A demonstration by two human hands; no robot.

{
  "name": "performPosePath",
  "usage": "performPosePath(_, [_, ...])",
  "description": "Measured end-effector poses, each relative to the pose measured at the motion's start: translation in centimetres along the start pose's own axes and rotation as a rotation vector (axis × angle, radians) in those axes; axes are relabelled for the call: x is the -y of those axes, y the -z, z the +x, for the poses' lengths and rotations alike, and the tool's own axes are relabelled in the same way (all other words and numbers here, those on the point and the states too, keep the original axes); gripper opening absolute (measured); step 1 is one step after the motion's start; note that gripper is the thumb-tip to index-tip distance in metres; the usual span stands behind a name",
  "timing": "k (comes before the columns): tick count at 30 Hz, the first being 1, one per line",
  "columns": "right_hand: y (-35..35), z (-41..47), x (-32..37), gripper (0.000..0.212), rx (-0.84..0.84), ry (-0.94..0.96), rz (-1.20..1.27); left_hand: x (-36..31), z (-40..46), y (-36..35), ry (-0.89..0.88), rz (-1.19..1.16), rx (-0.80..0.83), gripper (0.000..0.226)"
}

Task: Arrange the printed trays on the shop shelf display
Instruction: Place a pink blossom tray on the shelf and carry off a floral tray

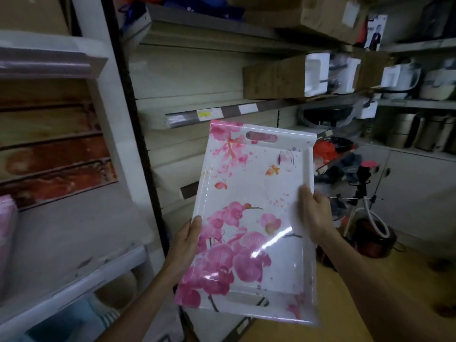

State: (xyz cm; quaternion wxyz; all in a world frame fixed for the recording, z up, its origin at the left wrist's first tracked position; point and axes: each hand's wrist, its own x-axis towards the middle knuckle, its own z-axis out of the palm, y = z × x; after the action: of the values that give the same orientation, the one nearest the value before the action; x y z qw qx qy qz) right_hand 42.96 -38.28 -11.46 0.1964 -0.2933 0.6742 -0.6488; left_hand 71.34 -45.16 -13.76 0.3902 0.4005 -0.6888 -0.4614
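Observation:
I hold a white tray printed with pink orchids and butterflies point(249, 218), wrapped in clear plastic, upright in front of me with its printed face toward the camera. My left hand point(187, 240) grips its left long edge, thumb on the front. On the right long edge my right hand point(313, 211) grips it the same way. A white display shelf point(74, 275) lies to the left, with red and brown printed trays point(54, 154) standing against its back. The corner of another pink tray point(6, 228) shows at the far left edge.
A dark upright post point(138, 134) separates the white shelf from grey metal shelving point(222, 109) with cardboard boxes point(274, 77) and appliances. A red appliance with a white hose point(372, 238) stands on the yellow floor at right. Pale bins point(98, 314) sit under the white shelf.

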Motion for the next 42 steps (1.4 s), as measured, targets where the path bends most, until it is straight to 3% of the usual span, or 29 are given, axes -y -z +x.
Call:
performPosePath(6, [-2.8, -4.5, 0.8, 0.035, 0.117, 0.034, 0.066, 0.8, -4.0, 3.6, 0.04, -0.013, -0.131, 0.029])
performPosePath(10, [-5.7, -6.6, 2.6, 0.035, 0.199, 0.071, 0.075, 0.4, -6.3, 7.0, 0.035, 0.015, -0.215, 0.028])
performPosePath(14, [-9.6, -8.5, 3.8, 0.041, 0.278, 0.062, 0.096, 1.2, -8.3, 11.1, 0.023, 0.04, -0.289, 0.043])
performPosePath(20, [-15.7, -12.0, 5.5, 0.036, 0.357, 0.053, 0.112, 2.1, -11.5, 17.0, 0.033, 0.084, -0.416, 0.037])
performPosePath(29, [-25.8, -18.0, 8.8, 0.038, 0.496, 0.027, 0.16, 2.4, -16.4, 27.5, 0.02, 0.141, -0.562, 0.034])
performPosePath(39, [-35.3, -27.0, 12.2, 0.014, 0.678, 0.147, 0.135, 2.8, -19.2, 40.3, 0.081, 0.155, -0.755, 0.038])
performPosePath(42, [-37.6, -29.4, 12.4, 0.018, 0.717, 0.177, 0.065, 3.0, -19.1, 44.3, 0.094, 0.13, -0.8, 0.041])
